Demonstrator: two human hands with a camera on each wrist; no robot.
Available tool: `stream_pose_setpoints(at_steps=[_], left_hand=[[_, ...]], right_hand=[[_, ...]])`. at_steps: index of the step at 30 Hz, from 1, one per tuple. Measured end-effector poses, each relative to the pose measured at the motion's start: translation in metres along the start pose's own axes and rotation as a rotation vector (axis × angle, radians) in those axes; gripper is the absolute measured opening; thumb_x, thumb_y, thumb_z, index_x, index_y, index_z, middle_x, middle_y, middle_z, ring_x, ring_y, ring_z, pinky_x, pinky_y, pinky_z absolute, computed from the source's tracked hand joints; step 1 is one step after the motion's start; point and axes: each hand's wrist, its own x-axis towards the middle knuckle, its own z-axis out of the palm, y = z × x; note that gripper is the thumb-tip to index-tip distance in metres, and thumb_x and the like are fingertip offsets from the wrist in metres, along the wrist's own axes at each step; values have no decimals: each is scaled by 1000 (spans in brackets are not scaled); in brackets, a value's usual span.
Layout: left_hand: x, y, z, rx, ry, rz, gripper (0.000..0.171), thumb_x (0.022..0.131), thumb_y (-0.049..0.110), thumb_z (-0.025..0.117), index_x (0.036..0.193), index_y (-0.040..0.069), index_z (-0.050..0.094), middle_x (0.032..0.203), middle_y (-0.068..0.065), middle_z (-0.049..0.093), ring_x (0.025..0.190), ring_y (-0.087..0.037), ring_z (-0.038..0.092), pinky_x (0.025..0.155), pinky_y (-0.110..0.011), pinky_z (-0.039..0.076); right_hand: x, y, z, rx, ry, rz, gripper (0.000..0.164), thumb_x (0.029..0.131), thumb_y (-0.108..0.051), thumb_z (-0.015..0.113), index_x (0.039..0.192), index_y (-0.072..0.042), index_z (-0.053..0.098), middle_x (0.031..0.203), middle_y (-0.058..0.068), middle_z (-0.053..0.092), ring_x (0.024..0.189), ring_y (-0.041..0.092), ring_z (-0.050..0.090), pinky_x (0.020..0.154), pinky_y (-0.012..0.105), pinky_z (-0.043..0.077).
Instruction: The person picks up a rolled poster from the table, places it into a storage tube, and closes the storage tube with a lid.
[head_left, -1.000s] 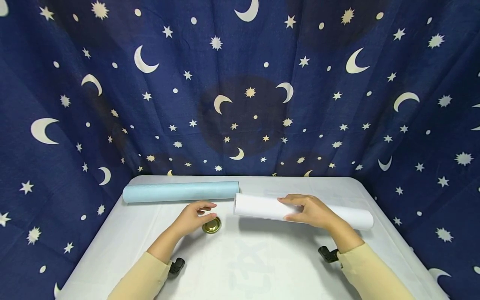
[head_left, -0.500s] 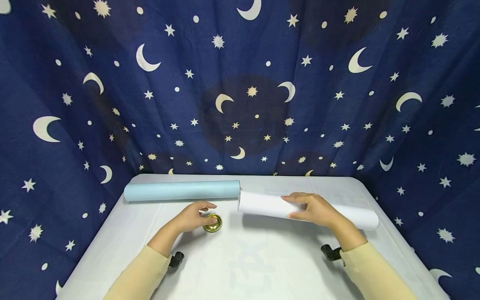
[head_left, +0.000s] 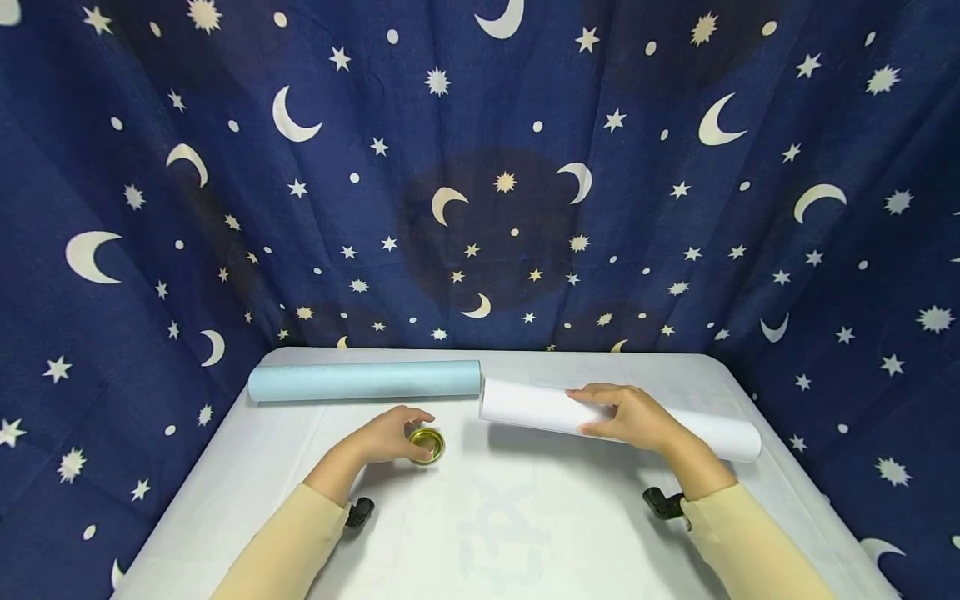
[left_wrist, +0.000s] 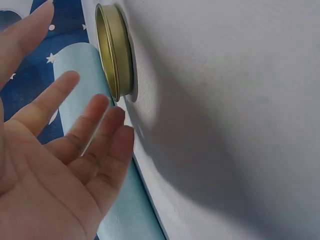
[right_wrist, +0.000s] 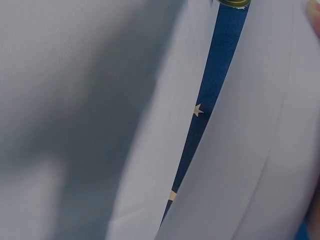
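A shallow, round gold metal tin lid (head_left: 432,438) lies on the table left of centre. My left hand (head_left: 385,436) hovers beside it, with thumb and index finger spread around its left side in the head view. In the left wrist view the fingers (left_wrist: 100,142) are loosely extended, apart from the lid (left_wrist: 122,55). Over on the right, my right hand (head_left: 636,422) grips a long white roll (head_left: 525,406) from above, thumb on the near side and fingers over the far side. The roll slants, and the right wrist view is largely filled by its surface (right_wrist: 265,125).
A light blue roll (head_left: 363,382) lies along the table's back left, its right end close to the white roll's left end. The table has a white cover (head_left: 585,533). A dark blue curtain (head_left: 360,208) with moons and stars surrounds the back and sides.
My left thumb has lowered from above the lid to its near left side. The white roll and my right hand have shifted slightly to the right. The blue roll stays in place.
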Motion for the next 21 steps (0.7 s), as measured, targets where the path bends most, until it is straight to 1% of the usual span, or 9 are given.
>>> stream_pose_setpoints(at_steps=[5,9,13,18,21], left_hand=[[4,0,2,-13,-37,-9,70,73,21,90,135,7,61,125,-10,63,117,-30,56,103,-54,44],[5,0,4,-17,-57,-15,72,72,19,91,135,7,60,124,-12,62,113,-28,57,101,-52,45],[5,-1,7,7,-55,-45,69,69,20,93,131,12,63,123,-12,56,110,-26,55,98,-49,47],[6,0,8,19,-44,-63,66,66,16,95,125,15,66,121,-12,52,108,-27,55,98,-51,48],[6,0,8,20,-44,-80,67,65,14,95,125,17,66,119,-11,52,105,-26,55,97,-52,47]], right_hand=[[0,0,-1,5,6,1,60,79,-45,83,134,-26,67,129,4,67,115,24,63,85,41,55],[-1,0,0,10,5,4,60,78,-45,84,133,-26,68,129,3,67,117,25,62,88,43,55],[-2,0,0,10,3,4,60,78,-44,84,133,-26,68,128,3,67,115,24,63,88,43,55],[-2,1,-1,2,4,-2,60,78,-44,84,133,-26,67,128,3,67,112,22,63,84,39,55],[-2,1,0,3,6,-3,60,78,-45,84,133,-26,68,127,3,67,113,22,63,85,39,55]])
